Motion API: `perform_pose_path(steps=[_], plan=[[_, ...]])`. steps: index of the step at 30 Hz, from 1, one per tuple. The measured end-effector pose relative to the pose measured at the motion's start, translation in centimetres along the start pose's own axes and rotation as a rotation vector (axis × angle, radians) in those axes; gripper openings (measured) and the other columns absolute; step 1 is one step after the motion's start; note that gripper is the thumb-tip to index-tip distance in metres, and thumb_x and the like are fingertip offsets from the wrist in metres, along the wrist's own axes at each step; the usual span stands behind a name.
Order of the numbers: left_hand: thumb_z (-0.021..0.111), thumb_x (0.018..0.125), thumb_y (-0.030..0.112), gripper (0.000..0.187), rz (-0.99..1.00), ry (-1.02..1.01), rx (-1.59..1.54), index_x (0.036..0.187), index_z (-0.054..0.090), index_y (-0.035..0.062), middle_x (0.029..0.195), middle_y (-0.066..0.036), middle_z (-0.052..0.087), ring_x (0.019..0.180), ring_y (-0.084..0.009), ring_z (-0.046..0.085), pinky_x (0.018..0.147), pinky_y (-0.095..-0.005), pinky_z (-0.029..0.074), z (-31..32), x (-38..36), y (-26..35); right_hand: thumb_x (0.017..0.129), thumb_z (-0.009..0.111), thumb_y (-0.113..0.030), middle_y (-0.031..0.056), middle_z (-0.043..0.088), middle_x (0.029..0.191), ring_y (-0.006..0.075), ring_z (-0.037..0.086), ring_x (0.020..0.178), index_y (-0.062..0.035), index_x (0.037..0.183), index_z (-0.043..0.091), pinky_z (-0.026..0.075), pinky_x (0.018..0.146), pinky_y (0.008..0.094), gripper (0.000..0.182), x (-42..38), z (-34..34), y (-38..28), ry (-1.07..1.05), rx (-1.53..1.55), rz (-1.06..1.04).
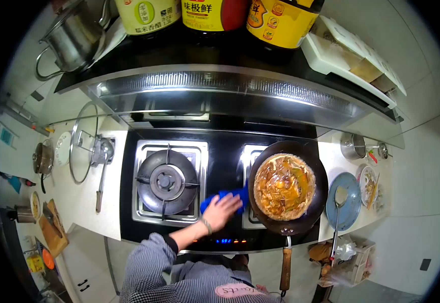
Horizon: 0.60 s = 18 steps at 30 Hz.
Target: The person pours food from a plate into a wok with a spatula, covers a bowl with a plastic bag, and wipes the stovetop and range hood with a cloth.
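Observation:
My left hand [222,209] lies palm down on a blue cloth [245,198] between the two burners, its fingers stretched out across the cloth. Part of the cloth is hidden under the hand. Close to the fingertips, on the right burner, stands a dark wok [318,202] holding food in brown, glossy liquid [284,187]. The wok's wooden handle [286,267] points toward my body. To the left is a bare gas burner [166,182]. My right hand is out of view.
Seasoning bottles [210,15] and a metal pitcher [73,40] stand above. At right are a blue plate [348,217] with a ladle [337,222] and a small pot [352,146]. A glass lid [81,156] and a cutting board [53,235] are at left.

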<state>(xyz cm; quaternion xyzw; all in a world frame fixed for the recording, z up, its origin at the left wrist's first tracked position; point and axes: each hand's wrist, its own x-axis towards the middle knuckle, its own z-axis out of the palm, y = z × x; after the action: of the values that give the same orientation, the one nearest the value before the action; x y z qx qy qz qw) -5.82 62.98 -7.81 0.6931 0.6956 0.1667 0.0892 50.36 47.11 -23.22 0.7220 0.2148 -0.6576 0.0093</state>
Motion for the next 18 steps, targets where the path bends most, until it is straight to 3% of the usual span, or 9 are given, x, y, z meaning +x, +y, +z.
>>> perform_pose_path(steps=[3,4,7,8,10,14,15,17,18], plan=[[0.057,0.082,0.021,0.060,0.108,-0.120,-0.062,0.139,0.041,0.0206,0.143,-0.002,0.040,0.128,-0.0205,0.039,0.097,-0.0435,0.032,1.2,-8.3,5.7,0.092,0.044,-0.056,0.0147,0.067,0.082,0.0205,0.061,0.067,0.0029,0.109,0.064,0.052,0.062,0.0364,0.065,0.7,3.1,0.3,0.465,-0.044,0.028],[0.057,0.079,0.018,0.063,0.206,-0.122,0.029,0.140,0.039,0.0212,0.144,-0.001,0.039,0.124,-0.0188,0.041,0.097,-0.0390,0.032,2.0,-10.9,6.5,0.092,0.042,-0.056,0.0155,0.067,0.083,0.0211,0.062,0.070,0.0051,0.109,0.063,0.053,0.067,0.0372,0.067,5.9,0.0,5.4,0.241,0.049,-0.138],[0.054,0.080,0.013,0.048,0.204,-0.119,-0.237,0.128,0.051,0.0189,0.121,-0.002,0.053,0.098,-0.0193,0.052,0.082,-0.0314,0.041,2.0,-13.5,6.4,0.092,0.043,-0.054,0.0148,0.067,0.084,0.0213,0.062,0.071,0.0039,0.109,0.062,0.053,0.068,0.0369,0.064,3.6,1.5,1.8,0.167,0.073,-0.135],[0.054,0.080,0.011,0.037,0.178,-0.046,-0.309,0.117,0.058,0.0159,0.104,-0.005,0.057,0.085,-0.0209,0.054,0.075,-0.0312,0.044,0.5,-12.5,5.8,0.092,0.044,-0.054,0.0145,0.066,0.085,0.0214,0.062,0.072,0.0032,0.110,0.062,0.053,0.068,0.0367,0.062,3.2,2.0,0.9,0.139,0.073,-0.137],[0.054,0.081,0.009,0.028,0.175,0.192,-0.387,0.107,0.062,0.0135,0.092,-0.007,0.060,0.077,-0.0227,0.058,0.069,-0.0346,0.045,-5.2,-9.6,2.7,0.092,0.045,-0.052,0.0138,0.066,0.086,0.0216,0.062,0.072,0.0020,0.110,0.062,0.052,0.069,0.0364,0.059,2.5,2.7,-0.3,0.121,0.084,-0.143],[0.057,0.077,-0.006,0.030,0.097,0.588,-0.182,0.103,0.058,0.0068,0.092,-0.013,0.062,0.084,-0.0298,0.061,0.077,-0.0391,0.049,-15.2,-3.1,-7.4,0.091,0.048,-0.048,0.0124,0.065,0.088,0.0219,0.061,0.074,-0.0005,0.112,0.061,0.052,0.070,0.0359,0.053,1.5,3.3,-1.6,0.100,0.102,-0.162],[0.058,0.075,-0.008,0.033,0.048,0.589,-0.360,0.106,0.056,0.0041,0.096,-0.016,0.061,0.089,-0.0333,0.061,0.082,-0.0397,0.049,-17.9,-1.0,-8.6,0.091,0.049,-0.047,0.0121,0.065,0.088,0.0220,0.061,0.075,-0.0012,0.112,0.061,0.052,0.071,0.0357,0.052,0.8,3.7,-2.1,0.095,0.094,-0.164],[0.064,0.075,-0.003,0.034,0.127,0.504,-0.287,0.108,0.056,0.0040,0.105,-0.016,0.060,0.097,-0.0329,0.059,0.087,-0.0391,0.047,-22.2,3.0,-11.1,0.091,0.051,-0.045,0.0114,0.064,0.089,0.0222,0.061,0.075,-0.0024,0.113,0.061,0.052,0.071,0.0355,0.049,0.4,4.7,-2.4,0.091,0.099,-0.172],[0.067,0.073,0.001,0.040,0.201,0.537,-0.036,0.111,0.056,0.0068,0.108,-0.014,0.060,0.102,-0.0293,0.058,0.090,-0.0387,0.044,-24.3,5.1,-11.6,0.091,0.051,-0.045,0.0110,0.064,0.090,0.0223,0.061,0.076,-0.0030,0.113,0.060,0.052,0.072,0.0353,0.048,0.1,5.0,-2.6,0.091,0.103,-0.176]])
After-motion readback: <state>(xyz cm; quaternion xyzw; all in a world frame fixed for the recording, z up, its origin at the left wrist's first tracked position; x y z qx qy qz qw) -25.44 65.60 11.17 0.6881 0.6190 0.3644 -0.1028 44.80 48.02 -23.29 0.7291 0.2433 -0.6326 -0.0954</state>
